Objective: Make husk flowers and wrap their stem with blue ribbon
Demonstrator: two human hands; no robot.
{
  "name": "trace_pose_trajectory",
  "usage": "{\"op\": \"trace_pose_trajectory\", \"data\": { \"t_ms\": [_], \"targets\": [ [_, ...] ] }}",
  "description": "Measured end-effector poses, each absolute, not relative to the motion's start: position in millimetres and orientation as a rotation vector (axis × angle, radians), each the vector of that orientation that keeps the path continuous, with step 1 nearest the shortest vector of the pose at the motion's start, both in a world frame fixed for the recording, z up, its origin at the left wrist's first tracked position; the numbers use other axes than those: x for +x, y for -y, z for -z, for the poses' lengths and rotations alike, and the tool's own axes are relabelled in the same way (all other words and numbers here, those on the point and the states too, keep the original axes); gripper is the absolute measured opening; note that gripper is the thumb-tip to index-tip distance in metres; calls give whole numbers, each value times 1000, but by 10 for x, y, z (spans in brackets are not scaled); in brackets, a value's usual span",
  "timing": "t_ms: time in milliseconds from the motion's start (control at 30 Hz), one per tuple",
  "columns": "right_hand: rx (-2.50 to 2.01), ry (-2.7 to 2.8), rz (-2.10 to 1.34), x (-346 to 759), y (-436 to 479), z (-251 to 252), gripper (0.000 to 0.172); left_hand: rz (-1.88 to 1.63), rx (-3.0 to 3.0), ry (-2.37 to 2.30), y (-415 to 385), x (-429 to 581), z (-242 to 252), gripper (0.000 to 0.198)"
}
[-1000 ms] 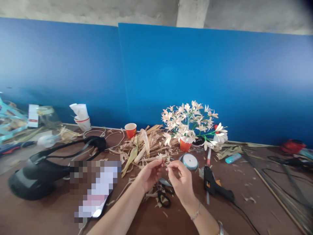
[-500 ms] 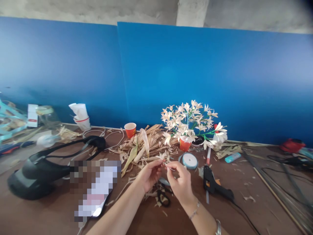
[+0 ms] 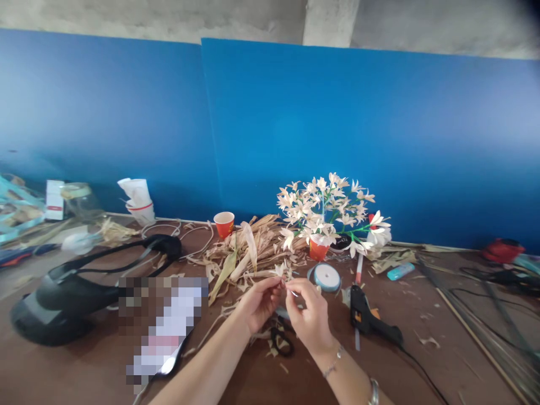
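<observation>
My left hand (image 3: 259, 306) is closed in a pinch at the base of a small cream-white flower (image 3: 280, 269), whose petals point up and away. Close beside it, my right hand (image 3: 310, 315) also pinches, thumb against forefinger, on a thin pale strand (image 3: 294, 292) below the flower; whether it is wire or tape I cannot tell. Under the hands lie black-handled scissors (image 3: 282, 342), their blades partly hidden. Just beyond the right hand rests a roll of light-blue tape or ribbon (image 3: 328, 277).
Behind stands a red paper cup (image 3: 318, 250) with a bunch of white flowers (image 3: 323, 211). Dried husks (image 3: 240, 253) are heaped beside another red cup (image 3: 224, 225). A glue gun (image 3: 371, 320) lies right; a phone (image 3: 169, 332) and black headset (image 3: 63, 298) lie left.
The right fingertips have drawn slightly closer to the left ones at the flower's base, and less of the pale strand shows. Both hands stay in nearly the same place.
</observation>
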State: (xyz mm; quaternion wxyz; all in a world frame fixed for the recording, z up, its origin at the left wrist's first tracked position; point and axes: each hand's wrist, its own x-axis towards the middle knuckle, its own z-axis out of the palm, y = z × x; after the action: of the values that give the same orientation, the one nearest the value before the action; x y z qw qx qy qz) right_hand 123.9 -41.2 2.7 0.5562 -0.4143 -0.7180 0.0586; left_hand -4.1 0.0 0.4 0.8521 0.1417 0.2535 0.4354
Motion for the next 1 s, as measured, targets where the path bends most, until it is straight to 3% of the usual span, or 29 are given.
{"op": "trace_pose_trajectory", "data": {
  "t_ms": [1000],
  "targets": [
    [-946, 1744, -56, 1237, 439, -11, 20, -919, 262, -524, 46, -21, -34, 8]
  ]
}}
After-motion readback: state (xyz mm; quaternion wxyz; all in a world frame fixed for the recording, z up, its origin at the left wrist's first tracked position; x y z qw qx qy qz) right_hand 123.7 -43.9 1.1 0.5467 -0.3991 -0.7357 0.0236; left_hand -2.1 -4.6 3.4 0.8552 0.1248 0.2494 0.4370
